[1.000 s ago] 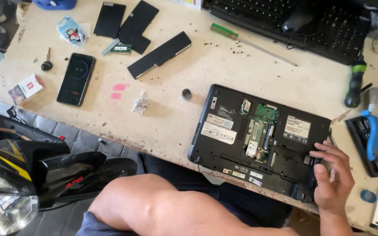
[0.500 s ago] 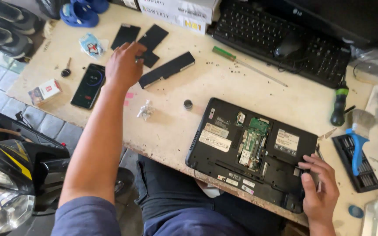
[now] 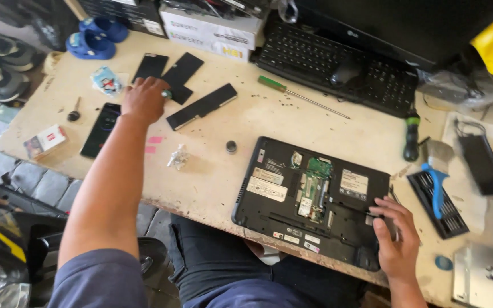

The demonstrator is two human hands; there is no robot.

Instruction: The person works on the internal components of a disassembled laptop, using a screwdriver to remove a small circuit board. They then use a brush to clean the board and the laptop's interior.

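White cardboard boxes [image 3: 212,25] line the beige worktop's [image 3: 246,114] far edge; white rectangular labels [image 3: 266,183] dot the upturned black laptop [image 3: 312,199]. The left hand [image 3: 144,98] reaches far out, fingers curled on a small green piece [image 3: 167,94]. The right hand [image 3: 396,236] rests open on the laptop's right corner.

A blue-grey short sleeve covers the left shoulder, dark trousers below, both forearms bare
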